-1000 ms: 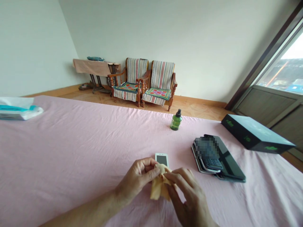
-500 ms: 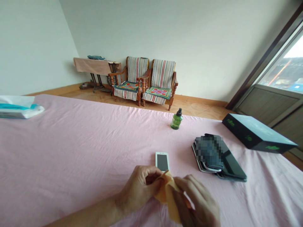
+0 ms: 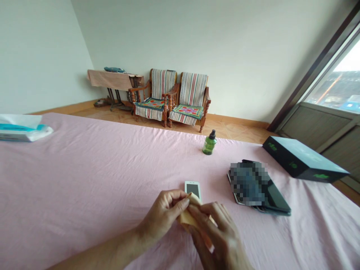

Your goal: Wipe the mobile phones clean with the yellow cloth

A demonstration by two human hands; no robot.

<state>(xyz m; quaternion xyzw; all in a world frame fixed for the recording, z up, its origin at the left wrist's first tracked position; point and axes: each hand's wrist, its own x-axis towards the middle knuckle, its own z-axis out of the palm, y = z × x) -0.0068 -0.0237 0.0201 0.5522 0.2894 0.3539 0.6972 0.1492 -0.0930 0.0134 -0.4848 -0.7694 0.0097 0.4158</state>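
A yellow cloth [image 3: 188, 218] is bunched between my two hands, low in the middle of the head view. My left hand [image 3: 164, 212] pinches its upper left corner between thumb and fingers. My right hand [image 3: 221, 230] is closed on its right side, and a bit of orange and white shows under those fingers, too small to make out. Just beyond the cloth a white phone [image 3: 193, 188] lies face up on the pink sheet [image 3: 98, 180]. Its lower end is hidden behind my hands and the cloth.
A green spray bottle [image 3: 209, 144] stands farther back. To the right lies a stack of dark phones and a tablet [image 3: 277, 200], partly blurred, with a black box [image 3: 303, 159] behind. A tissue pack [image 3: 25, 131] lies far left. Two wooden chairs [image 3: 188, 97] stand by the wall.
Both hands have risen slightly, and my right hand has shifted left, closer to my left. The cloth's hanging part is now gathered up and folded between the fingers.
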